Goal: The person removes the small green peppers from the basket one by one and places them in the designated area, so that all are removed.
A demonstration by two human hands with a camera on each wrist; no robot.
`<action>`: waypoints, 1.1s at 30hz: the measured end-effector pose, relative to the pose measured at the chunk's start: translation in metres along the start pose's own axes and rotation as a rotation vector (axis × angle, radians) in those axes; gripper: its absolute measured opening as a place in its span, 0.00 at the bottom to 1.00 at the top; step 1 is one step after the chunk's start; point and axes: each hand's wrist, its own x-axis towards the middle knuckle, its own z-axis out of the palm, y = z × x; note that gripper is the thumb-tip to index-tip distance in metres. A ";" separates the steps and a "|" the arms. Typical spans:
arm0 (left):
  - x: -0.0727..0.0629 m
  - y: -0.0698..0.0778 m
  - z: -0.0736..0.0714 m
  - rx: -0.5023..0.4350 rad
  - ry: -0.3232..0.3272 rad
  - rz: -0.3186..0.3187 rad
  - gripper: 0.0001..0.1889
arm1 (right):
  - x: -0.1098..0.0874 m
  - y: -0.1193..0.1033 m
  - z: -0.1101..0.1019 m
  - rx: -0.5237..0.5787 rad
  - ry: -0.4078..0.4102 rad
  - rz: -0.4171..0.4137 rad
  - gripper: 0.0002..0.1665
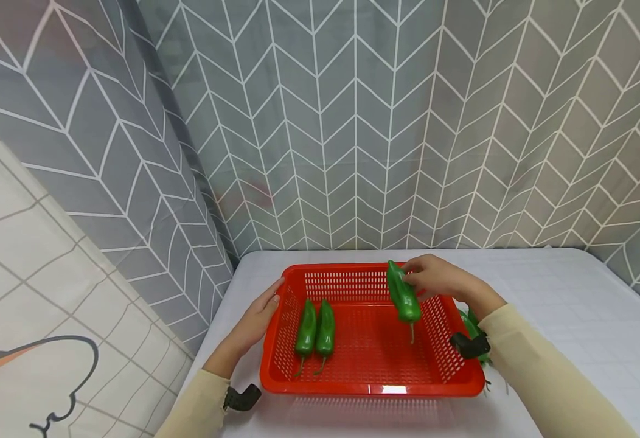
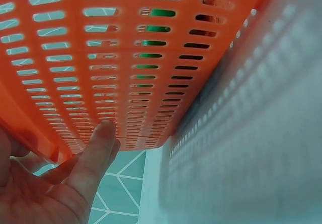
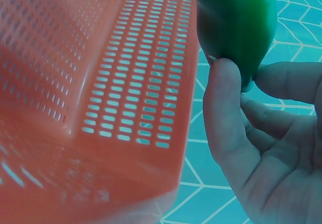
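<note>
grey patterned cloth hangs behind a white surface that carries a red basket. the right hand pinches a green pepper between thumb and finger, above the basket's right part. the left hand, fingers straight, touches the basket's left side. two peppers lie side by side inside, at the basket's left; more peppers lie just outside its right wall.
</note>
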 end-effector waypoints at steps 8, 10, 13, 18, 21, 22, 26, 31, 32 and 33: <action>0.000 -0.001 0.000 -0.001 0.000 0.010 0.27 | -0.007 0.002 -0.009 -0.025 0.016 0.020 0.23; 0.000 -0.001 0.000 0.004 0.002 0.008 0.27 | -0.009 0.004 -0.012 -0.025 0.018 0.022 0.23; 0.000 -0.001 0.000 0.005 0.008 -0.008 0.27 | -0.013 0.006 -0.015 -0.033 0.019 0.024 0.23; 0.000 -0.002 0.000 0.014 0.011 0.002 0.27 | -0.020 0.010 -0.021 -0.026 0.036 0.035 0.25; 0.000 -0.003 0.000 0.021 0.011 0.013 0.27 | -0.023 0.014 -0.023 -0.015 0.041 0.034 0.24; 0.000 -0.003 0.000 0.020 0.011 0.013 0.27 | -0.024 0.015 -0.024 -0.012 0.042 0.029 0.24; -0.001 -0.002 0.000 0.005 0.002 0.008 0.27 | -0.028 0.018 -0.027 -0.006 0.043 0.010 0.24; -0.001 0.000 0.000 -0.001 -0.008 0.009 0.27 | -0.032 0.021 -0.030 -0.001 0.042 0.011 0.25; -0.001 0.000 0.000 -0.001 -0.006 0.008 0.27 | -0.033 0.022 -0.031 -0.003 0.040 0.008 0.25; 0.000 -0.001 0.000 0.005 -0.006 0.011 0.27 | -0.034 0.023 -0.032 -0.004 0.039 0.005 0.26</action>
